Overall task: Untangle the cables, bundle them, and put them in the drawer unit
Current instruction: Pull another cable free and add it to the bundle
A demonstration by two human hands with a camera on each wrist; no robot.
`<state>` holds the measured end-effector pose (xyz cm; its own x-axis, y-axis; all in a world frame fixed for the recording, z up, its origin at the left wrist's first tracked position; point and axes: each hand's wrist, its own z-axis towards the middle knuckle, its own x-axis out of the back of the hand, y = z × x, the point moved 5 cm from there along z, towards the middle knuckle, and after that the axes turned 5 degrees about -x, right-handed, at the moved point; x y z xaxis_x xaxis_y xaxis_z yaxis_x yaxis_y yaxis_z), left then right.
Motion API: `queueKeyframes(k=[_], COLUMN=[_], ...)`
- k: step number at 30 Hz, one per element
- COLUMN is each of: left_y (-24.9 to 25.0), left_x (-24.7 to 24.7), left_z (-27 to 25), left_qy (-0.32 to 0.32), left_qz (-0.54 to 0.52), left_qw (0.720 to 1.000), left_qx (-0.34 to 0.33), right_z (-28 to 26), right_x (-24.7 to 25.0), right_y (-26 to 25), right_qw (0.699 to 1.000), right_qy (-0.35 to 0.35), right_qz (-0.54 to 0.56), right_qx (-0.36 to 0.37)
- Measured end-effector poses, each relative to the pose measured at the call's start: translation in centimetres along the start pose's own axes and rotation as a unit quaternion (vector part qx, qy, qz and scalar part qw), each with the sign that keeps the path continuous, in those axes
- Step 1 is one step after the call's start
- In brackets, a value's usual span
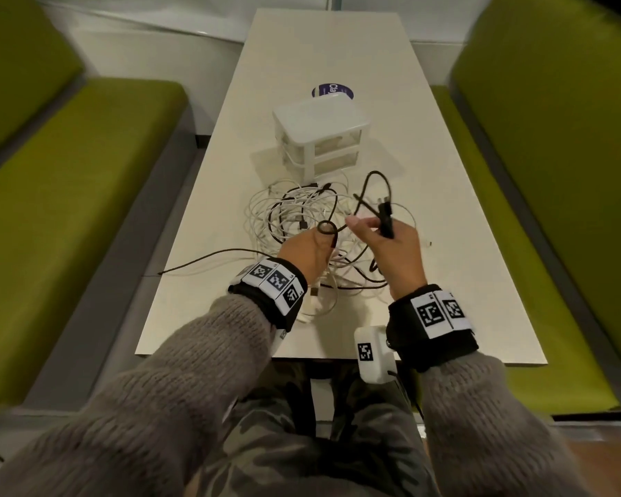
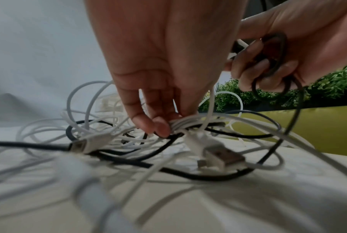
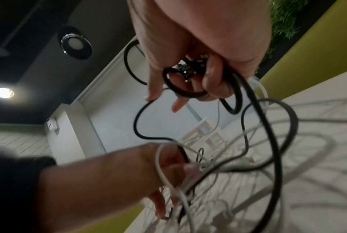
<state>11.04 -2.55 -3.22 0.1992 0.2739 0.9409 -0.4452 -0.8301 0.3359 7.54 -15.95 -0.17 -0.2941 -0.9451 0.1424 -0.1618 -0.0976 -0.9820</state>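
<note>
A tangle of white cables (image 1: 291,209) and a black cable (image 1: 373,177) lies on the cream table (image 1: 445,281), in front of the white two-drawer unit (image 1: 319,138). Both its drawers look closed. My left hand (image 2: 160,126) pinches a bunch of white cable strands (image 2: 188,123) low over the table. My right hand (image 3: 190,88) is raised beside it, with its fingers curled round small loops of the black cable (image 3: 234,94) and its plug end (image 1: 386,217). More of this black cable hangs down into the tangle. A white USB plug (image 2: 222,157) lies in front of my left hand.
A black cable tail (image 1: 208,254) runs left to the table's edge. A round blue sticker (image 1: 332,91) sits behind the drawer unit. Green benches (image 1: 69,174) (image 1: 552,174) flank the narrow table. Bare tabletop lies to the right of the tangle and beyond the unit.
</note>
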Motion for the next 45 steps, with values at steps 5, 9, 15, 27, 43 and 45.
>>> queueKeyframes(k=[5,9,15,27,43,45], left_y=[0.6,0.3,0.2,0.4,-0.2,-0.2], left_x=[1.7,1.6,3.2,4.2,1.4,1.5], left_z=[-0.1,0.0,0.6,0.8,0.9,0.9], left_qy=[0.007,0.023,0.070,0.084,0.014,0.022], left_qz=[-0.031,-0.059,-0.105,-0.193,-0.098,-0.115], left_qw=[0.999,0.998,0.992,0.976,0.993,0.991], left_qx=[-0.024,-0.020,-0.026,-0.057,-0.060,-0.057], right_z=[0.1,0.4,1.2,3.0,3.0,2.9], right_x=[-1.8,-2.0,-0.6,-1.2,0.2,0.6], right_y=[1.2,1.5,1.9,2.3,3.1,3.1], right_qw=[0.994,0.994,0.983,0.977,0.997,0.997], right_qy=[-0.063,-0.037,-0.020,-0.024,0.019,0.047], right_qz=[-0.087,-0.106,-0.181,-0.210,-0.078,-0.063], right_qx=[0.016,0.015,0.008,0.005,-0.021,-0.016])
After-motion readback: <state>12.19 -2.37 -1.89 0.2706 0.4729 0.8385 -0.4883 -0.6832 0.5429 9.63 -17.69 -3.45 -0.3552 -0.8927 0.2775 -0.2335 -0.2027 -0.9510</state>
